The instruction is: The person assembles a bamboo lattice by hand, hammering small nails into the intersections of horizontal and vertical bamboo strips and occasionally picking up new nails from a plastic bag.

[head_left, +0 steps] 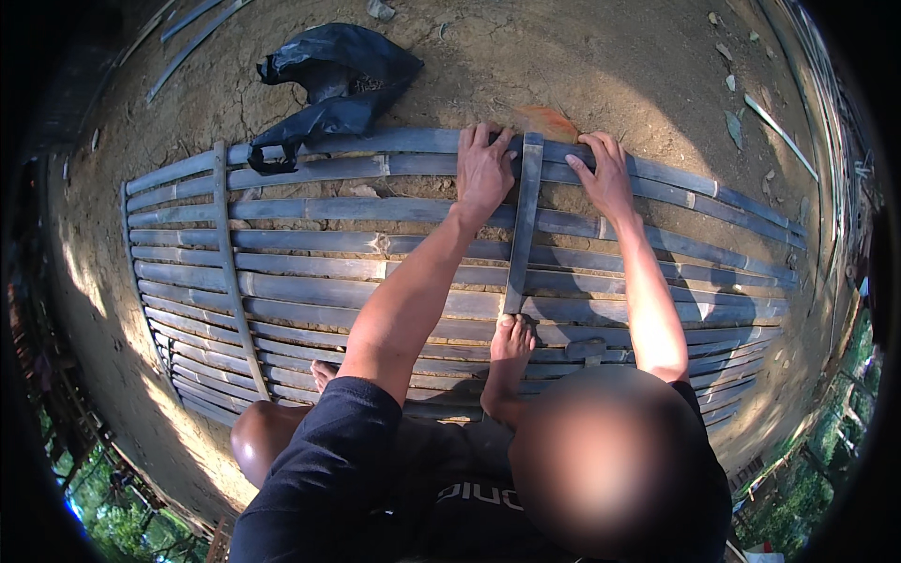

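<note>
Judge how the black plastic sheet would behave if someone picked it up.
The black plastic sheet would probably flop, given its creases and loose folds. It looks thin, so likely light for its spread. Its ragged end lies over the bamboo slats and might snag there.

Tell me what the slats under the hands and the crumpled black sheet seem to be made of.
The slats look like split bamboo, greyish and slightly glossy, with joint rings crossing them. The black sheet is probably thin plastic, softly shiny, judging by its creases and ragged edges.
</note>
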